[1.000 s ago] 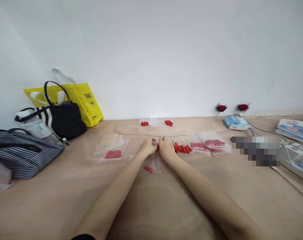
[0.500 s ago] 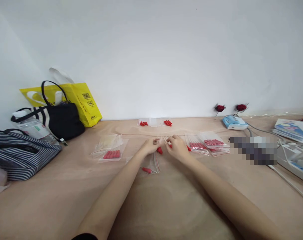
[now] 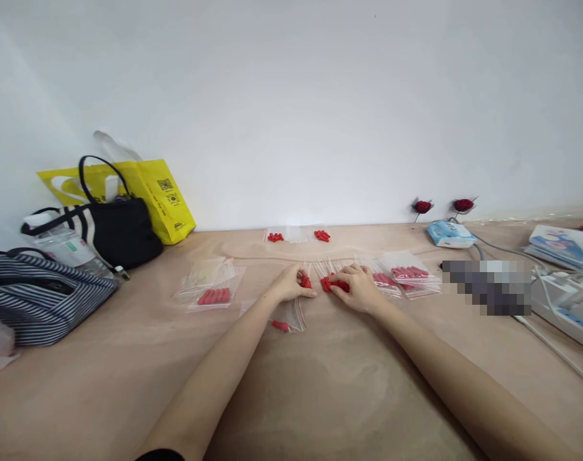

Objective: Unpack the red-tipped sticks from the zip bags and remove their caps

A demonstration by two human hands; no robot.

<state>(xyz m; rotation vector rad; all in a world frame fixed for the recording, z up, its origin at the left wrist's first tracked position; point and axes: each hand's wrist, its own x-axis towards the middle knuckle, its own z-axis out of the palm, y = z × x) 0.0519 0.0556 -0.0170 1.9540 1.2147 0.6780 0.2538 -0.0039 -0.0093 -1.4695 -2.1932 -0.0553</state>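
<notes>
My left hand (image 3: 290, 284) is closed, thumb and fingers pinching a small red piece (image 3: 305, 282). Just right of it, the fingers of my right hand (image 3: 359, 288) are bent around another red piece on the table; its exact kind does not show. One more red piece (image 3: 325, 283) lies between the hands, in front of pale thin strands or clear plastic (image 3: 323, 267). Below my left hand lies a clear zip bag (image 3: 291, 312) with a red piece (image 3: 280, 326) at it. Filled zip bags of red pieces (image 3: 410, 273) lie to the right of my right hand.
A filled zip bag (image 3: 214, 296) lies at left beside other clear bags (image 3: 205, 272). Red piles (image 3: 322, 236) sit by the wall. Handbags (image 3: 128, 230) and a yellow bag (image 3: 169, 205) stand left; a tissue pack (image 3: 450, 234), cables and a power strip (image 3: 567, 307) are right.
Both hands have come slightly nearer to me, and the right has shifted right. The gap between them is wider, and the red pieces at the fingers show more plainly.
</notes>
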